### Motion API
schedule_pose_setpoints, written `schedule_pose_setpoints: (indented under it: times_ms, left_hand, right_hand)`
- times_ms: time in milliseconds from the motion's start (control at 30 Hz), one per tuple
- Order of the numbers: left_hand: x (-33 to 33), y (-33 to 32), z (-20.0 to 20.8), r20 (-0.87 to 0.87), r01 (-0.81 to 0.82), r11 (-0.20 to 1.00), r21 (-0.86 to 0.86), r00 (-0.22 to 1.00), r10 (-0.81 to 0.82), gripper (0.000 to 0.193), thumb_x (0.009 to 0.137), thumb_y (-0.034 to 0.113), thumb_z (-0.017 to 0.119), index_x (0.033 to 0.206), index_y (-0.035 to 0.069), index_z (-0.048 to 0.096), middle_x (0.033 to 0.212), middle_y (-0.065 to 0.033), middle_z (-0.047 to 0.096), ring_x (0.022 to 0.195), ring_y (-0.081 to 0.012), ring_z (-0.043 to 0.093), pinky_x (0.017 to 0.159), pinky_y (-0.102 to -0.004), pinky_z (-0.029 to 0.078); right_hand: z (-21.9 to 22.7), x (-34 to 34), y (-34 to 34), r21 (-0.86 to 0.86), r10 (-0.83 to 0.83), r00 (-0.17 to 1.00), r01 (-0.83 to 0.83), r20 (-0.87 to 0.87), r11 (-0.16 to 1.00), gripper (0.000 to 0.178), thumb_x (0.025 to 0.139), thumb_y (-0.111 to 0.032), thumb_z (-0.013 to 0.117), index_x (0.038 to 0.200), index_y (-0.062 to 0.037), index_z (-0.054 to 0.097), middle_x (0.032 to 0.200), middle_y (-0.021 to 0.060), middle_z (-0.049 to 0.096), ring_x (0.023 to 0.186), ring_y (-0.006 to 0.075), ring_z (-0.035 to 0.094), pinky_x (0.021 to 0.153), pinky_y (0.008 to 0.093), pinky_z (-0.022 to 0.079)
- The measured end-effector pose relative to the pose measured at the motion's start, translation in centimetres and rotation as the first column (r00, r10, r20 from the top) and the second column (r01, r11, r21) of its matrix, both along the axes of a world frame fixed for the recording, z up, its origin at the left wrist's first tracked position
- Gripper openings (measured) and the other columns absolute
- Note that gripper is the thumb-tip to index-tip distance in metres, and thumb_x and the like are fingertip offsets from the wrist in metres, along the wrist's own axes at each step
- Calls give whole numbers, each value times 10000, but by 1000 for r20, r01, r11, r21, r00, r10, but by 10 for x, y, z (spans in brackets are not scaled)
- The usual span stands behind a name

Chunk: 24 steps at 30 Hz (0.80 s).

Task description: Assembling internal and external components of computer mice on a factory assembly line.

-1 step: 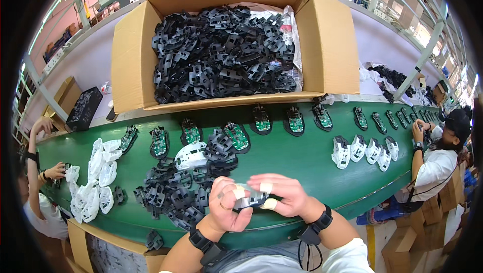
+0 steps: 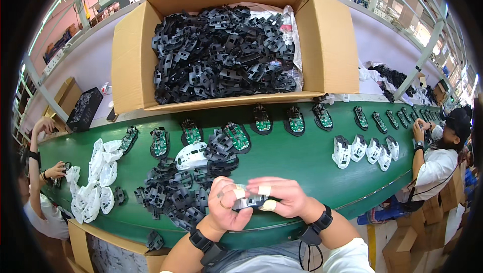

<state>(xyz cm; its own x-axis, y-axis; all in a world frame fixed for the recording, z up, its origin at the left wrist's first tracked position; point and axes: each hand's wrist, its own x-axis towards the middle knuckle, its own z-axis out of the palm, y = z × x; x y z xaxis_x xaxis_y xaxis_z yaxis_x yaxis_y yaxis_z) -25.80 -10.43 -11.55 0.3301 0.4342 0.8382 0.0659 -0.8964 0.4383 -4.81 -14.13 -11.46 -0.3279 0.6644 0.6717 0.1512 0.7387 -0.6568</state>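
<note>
Near the table's front edge, my left hand and my right hand hold one small piece between them, a white mouse shell with a black part. My fingers are closed around it from both sides and cover most of it. Tape wraps several fingertips. Just left of my left hand lies a heap of black plastic mouse parts, with a white mouse shell on its far side. Beyond the heap stand mouse bases with green circuit boards, set out in a row.
An open cardboard box full of black parts stands behind the green table. White shells lie to the right and pile up at the left. One person works at the right, another at the left.
The held piece and the fingers of both hands have shifted very slightly. Nothing else on the table has visibly moved.
</note>
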Motion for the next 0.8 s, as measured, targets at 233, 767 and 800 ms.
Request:
schedule_pose_setpoints:
  times_ms: [233, 767, 800]
  left_hand:
    - [-6, -1, -5, -153, -82, 918, -388, 988, 23, 214, 853, 155, 755, 965, 22, 630, 805, -99, 655, 741, -310, 610, 706, -406, 500]
    - [-79, 93, 15, -805, -723, 657, -215, 512, 300, 646, 756, 431, 818, 1211, 3, 655, 1200, -225, 694, 1106, -356, 672, 964, -466, 508]
    - [-78, 92, 21, -803, -729, 634, -258, 526, 279, 630, 729, 392, 854, 1175, 5, 635, 1151, -225, 690, 1057, -380, 680, 936, -469, 522]
  right_hand:
    - [16, 1, -9, -441, -51, 995, 83, 84, 894, 192, 958, -111, 696, 1098, 17, 725, 945, 121, 746, 837, 156, 699, 747, 316, 559]
    - [7, -31, 60, 126, -345, 746, 336, 569, 934, 356, 871, -171, 736, 1208, -76, 672, 1281, 149, 670, 1145, 362, 642, 995, 438, 522]
    - [0, -38, 68, 134, -347, 747, 332, 568, 934, 356, 871, -171, 736, 1208, -76, 672, 1281, 149, 670, 1145, 362, 642, 995, 438, 522]
